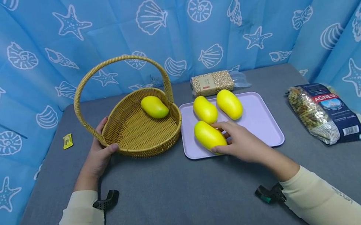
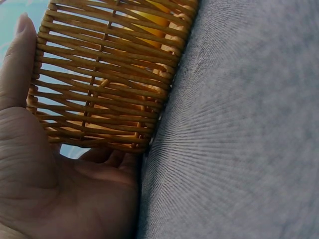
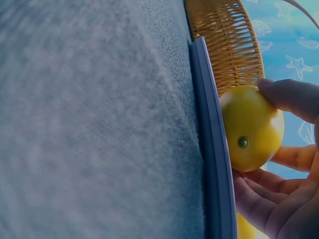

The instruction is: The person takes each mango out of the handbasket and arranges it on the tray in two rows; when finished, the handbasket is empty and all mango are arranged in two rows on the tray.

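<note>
My left hand (image 1: 98,157) grips the left side of a woven wicker basket (image 1: 152,149) with a tall arched handle. In the left wrist view the thumb lies along the basket's wall (image 2: 99,74) and the other fingers are partly hidden behind it. One yellow mango (image 1: 154,107) with a greenish end lies inside. My right hand (image 1: 244,140) holds another mango (image 1: 207,135) at the near left of a lilac tray (image 1: 262,129), thumb on one side and fingers curled round the other. Two more mangoes, a left one (image 1: 205,110) and a right one (image 1: 229,104), lie behind it on the tray.
Behind the tray lies a vacuum-packed bag of beans or grains (image 1: 212,83). A bag of pasta (image 1: 325,112) rests at the right, and a small yellow wrapped packet (image 1: 68,141) at the left. A blue shell-patterned curtain (image 1: 177,27) surrounds the grey table (image 1: 184,201).
</note>
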`<action>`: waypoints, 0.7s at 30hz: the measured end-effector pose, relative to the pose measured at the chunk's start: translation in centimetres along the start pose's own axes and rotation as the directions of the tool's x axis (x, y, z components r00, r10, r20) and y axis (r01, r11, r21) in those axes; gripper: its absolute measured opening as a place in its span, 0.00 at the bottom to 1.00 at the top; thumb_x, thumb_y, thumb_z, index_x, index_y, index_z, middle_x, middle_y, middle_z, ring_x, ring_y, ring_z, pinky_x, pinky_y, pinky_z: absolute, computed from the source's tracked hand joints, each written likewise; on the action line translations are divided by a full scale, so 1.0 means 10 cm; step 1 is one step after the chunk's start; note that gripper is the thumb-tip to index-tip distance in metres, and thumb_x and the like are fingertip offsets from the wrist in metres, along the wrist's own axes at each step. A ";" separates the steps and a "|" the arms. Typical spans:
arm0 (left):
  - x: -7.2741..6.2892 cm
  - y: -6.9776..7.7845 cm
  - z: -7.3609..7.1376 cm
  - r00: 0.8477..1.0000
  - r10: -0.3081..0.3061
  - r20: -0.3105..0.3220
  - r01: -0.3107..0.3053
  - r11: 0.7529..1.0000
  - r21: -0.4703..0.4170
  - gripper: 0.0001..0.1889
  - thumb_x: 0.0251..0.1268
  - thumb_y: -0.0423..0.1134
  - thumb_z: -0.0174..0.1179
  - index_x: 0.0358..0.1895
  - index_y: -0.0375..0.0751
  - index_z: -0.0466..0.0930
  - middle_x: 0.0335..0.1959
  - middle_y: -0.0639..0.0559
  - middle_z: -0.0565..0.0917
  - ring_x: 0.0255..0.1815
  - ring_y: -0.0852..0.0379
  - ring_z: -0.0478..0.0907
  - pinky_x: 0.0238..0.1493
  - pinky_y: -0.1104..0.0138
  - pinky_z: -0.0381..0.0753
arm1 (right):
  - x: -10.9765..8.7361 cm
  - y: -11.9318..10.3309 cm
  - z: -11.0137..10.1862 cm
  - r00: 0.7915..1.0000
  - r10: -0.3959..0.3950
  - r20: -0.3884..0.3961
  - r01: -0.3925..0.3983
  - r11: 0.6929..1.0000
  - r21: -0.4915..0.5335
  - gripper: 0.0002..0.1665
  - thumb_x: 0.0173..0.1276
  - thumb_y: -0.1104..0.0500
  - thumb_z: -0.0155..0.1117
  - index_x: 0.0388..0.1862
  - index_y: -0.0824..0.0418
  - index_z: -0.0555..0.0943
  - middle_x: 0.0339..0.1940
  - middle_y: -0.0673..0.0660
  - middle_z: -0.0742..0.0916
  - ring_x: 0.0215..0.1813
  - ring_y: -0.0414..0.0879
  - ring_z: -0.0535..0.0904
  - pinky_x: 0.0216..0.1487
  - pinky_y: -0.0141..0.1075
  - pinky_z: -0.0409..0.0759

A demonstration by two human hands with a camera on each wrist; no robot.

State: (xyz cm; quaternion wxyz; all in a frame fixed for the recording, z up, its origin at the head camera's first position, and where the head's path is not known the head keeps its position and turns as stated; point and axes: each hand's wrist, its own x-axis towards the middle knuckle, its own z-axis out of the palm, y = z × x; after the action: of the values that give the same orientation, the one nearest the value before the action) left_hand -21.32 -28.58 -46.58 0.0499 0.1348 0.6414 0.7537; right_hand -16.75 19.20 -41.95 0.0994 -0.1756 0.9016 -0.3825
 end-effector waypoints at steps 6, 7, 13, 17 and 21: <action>0.00 -0.01 -0.01 1.000 0.010 0.000 -0.010 1.000 0.002 0.50 0.76 0.21 0.61 0.91 0.52 0.43 0.87 0.37 0.53 0.83 0.38 0.57 0.73 0.64 0.68 | 0.01 0.02 0.02 1.000 0.000 -0.008 0.000 1.000 -0.007 0.44 0.71 0.50 0.81 0.79 0.64 0.73 0.71 0.64 0.81 0.59 0.57 0.81 0.60 0.57 0.81; 0.01 -0.01 -0.01 1.000 0.010 0.000 -0.010 1.000 0.002 0.50 0.76 0.21 0.61 0.91 0.52 0.43 0.87 0.37 0.53 0.83 0.38 0.57 0.73 0.64 0.68 | 0.01 0.02 0.02 1.000 -0.002 -0.009 0.002 1.000 -0.007 0.44 0.71 0.50 0.81 0.79 0.64 0.74 0.71 0.65 0.81 0.59 0.57 0.81 0.60 0.58 0.81; 0.01 -0.01 0.00 1.000 0.010 -0.003 -0.010 1.000 0.003 0.51 0.76 0.21 0.62 0.91 0.51 0.43 0.88 0.37 0.53 0.83 0.38 0.56 0.73 0.65 0.69 | 0.01 0.01 0.03 1.000 0.007 -0.016 -0.007 1.000 -0.018 0.43 0.72 0.48 0.81 0.78 0.65 0.75 0.70 0.65 0.81 0.59 0.58 0.81 0.60 0.58 0.80; 0.00 -0.01 0.00 1.000 0.014 -0.004 -0.014 1.000 0.010 0.51 0.76 0.22 0.63 0.91 0.52 0.44 0.88 0.37 0.52 0.83 0.38 0.56 0.72 0.65 0.69 | 0.01 0.00 0.04 0.999 0.025 -0.025 -0.026 0.999 -0.034 0.43 0.71 0.48 0.81 0.77 0.65 0.75 0.68 0.64 0.82 0.59 0.58 0.81 0.60 0.58 0.80; 0.01 -0.02 0.00 1.000 0.022 -0.001 -0.022 1.000 0.011 0.51 0.76 0.25 0.67 0.91 0.54 0.45 0.87 0.37 0.53 0.83 0.38 0.56 0.72 0.65 0.69 | 0.00 -0.01 0.03 0.999 0.039 -0.030 -0.040 0.998 -0.044 0.44 0.71 0.46 0.81 0.77 0.65 0.76 0.66 0.63 0.83 0.57 0.56 0.81 0.58 0.56 0.81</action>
State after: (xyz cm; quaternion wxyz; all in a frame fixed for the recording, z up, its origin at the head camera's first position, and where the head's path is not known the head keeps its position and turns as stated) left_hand -21.37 -28.50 -46.71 0.0406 0.1415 0.6440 0.7507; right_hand -16.63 18.90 -42.09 0.0897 -0.1543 0.9145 -0.3630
